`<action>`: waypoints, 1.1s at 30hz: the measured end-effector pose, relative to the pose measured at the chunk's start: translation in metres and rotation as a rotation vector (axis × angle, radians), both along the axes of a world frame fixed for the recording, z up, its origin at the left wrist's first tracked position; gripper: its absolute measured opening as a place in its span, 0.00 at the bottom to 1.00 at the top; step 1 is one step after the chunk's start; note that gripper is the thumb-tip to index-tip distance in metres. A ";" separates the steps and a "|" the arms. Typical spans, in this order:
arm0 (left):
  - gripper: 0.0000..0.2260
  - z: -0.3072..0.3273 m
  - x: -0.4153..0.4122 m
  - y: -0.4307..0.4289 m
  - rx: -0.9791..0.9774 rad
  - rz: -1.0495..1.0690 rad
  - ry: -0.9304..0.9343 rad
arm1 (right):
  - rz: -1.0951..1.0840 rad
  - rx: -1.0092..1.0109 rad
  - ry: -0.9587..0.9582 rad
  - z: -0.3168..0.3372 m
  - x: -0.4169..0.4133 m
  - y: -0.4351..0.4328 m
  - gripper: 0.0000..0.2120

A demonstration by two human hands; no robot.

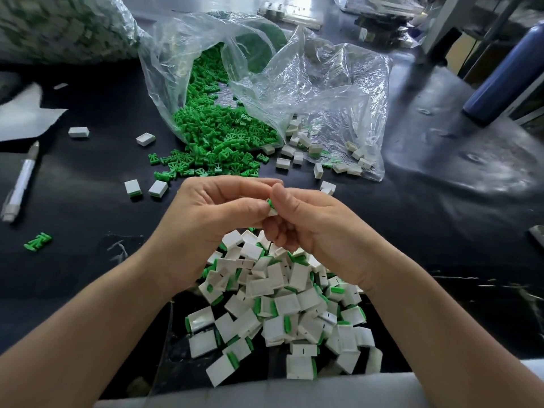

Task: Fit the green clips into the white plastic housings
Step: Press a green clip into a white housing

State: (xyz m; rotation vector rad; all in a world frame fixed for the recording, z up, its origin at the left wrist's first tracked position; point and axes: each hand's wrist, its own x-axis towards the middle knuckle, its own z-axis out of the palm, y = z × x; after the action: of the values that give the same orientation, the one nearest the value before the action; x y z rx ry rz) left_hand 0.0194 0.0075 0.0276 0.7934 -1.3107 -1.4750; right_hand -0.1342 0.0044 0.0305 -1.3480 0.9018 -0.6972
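Left hand and right hand meet above the finished pile, likely so pieces drop straight in. Their fingers pinch one housing, clip poking out; spare clips lie within reach.

Small green plastic clips lie heaped at centre, empty white rectangular plastic housings scattered to their right, fitted housings (green edges showing) piled nearest, one housing with clip pinched between left hand and right hand.
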 end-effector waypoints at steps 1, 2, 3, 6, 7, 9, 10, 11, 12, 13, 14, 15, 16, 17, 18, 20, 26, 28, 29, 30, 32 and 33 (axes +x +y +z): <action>0.09 0.000 0.000 0.000 0.002 -0.001 0.002 | 0.000 -0.004 0.000 0.000 0.000 0.000 0.23; 0.09 0.000 0.000 0.000 0.001 -0.003 0.003 | -0.001 -0.009 0.002 -0.001 0.000 -0.001 0.24; 0.09 0.000 0.000 0.000 -0.004 -0.005 0.000 | 0.000 -0.015 0.013 -0.001 0.000 -0.001 0.24; 0.11 0.002 -0.002 0.002 -0.039 -0.008 -0.021 | 0.005 -0.034 0.065 -0.002 0.001 0.001 0.23; 0.11 0.002 -0.002 0.002 -0.048 -0.014 -0.023 | 0.007 -0.034 0.076 -0.002 0.001 0.001 0.24; 0.11 0.003 -0.003 0.003 -0.047 -0.022 -0.020 | 0.010 -0.048 0.101 -0.002 0.000 0.002 0.30; 0.10 0.003 -0.003 0.002 -0.038 -0.025 -0.018 | 0.007 -0.068 0.117 -0.002 0.000 0.002 0.33; 0.09 0.002 -0.003 0.002 -0.024 -0.029 -0.015 | 0.002 -0.093 0.130 -0.001 -0.001 0.003 0.33; 0.09 0.002 -0.002 0.001 -0.009 -0.032 -0.011 | -0.003 -0.115 0.140 -0.001 0.000 0.004 0.31; 0.08 0.001 -0.002 0.001 0.006 -0.033 -0.007 | -0.011 -0.134 0.151 0.000 0.001 0.004 0.28; 0.09 0.000 -0.002 0.000 0.019 -0.032 -0.007 | -0.021 -0.153 0.170 0.001 0.001 0.005 0.26; 0.09 0.000 -0.002 0.000 0.029 -0.028 -0.009 | -0.027 -0.172 0.197 0.000 0.002 0.005 0.25; 0.09 0.000 -0.001 0.000 0.038 -0.021 -0.013 | -0.030 -0.187 0.227 -0.001 0.002 0.004 0.25; 0.09 0.000 -0.001 0.000 0.045 -0.012 -0.019 | -0.038 -0.196 0.253 -0.001 0.002 0.004 0.24; 0.09 0.000 -0.001 0.001 0.051 -0.004 -0.027 | -0.046 -0.200 0.272 -0.001 0.002 0.003 0.24; 0.09 0.001 -0.001 0.001 0.060 0.013 -0.044 | -0.064 -0.206 0.297 -0.001 0.004 0.004 0.21; 0.09 -0.001 -0.003 0.001 0.124 0.058 -0.021 | -0.121 -0.233 0.381 -0.006 0.008 0.002 0.22; 0.09 -0.003 -0.003 0.000 0.146 0.065 -0.021 | -0.135 -0.238 0.399 -0.006 0.008 0.002 0.20; 0.09 -0.003 -0.003 0.000 0.153 0.068 -0.020 | -0.139 -0.241 0.405 -0.006 0.009 0.002 0.20; 0.09 -0.004 -0.003 0.000 0.161 0.072 -0.016 | -0.142 -0.244 0.410 -0.006 0.009 0.003 0.20; 0.10 -0.004 -0.004 0.000 0.182 0.083 -0.006 | -0.147 -0.249 0.419 -0.005 0.011 0.003 0.19; 0.10 -0.004 -0.004 0.000 0.189 0.086 -0.001 | -0.150 -0.250 0.422 -0.005 0.011 0.004 0.19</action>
State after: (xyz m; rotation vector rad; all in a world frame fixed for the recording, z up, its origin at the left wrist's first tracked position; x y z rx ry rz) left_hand 0.0155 0.0073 0.0232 0.9606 -1.1344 -1.5451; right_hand -0.1232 0.0081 0.0253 -1.7007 1.2935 -0.6667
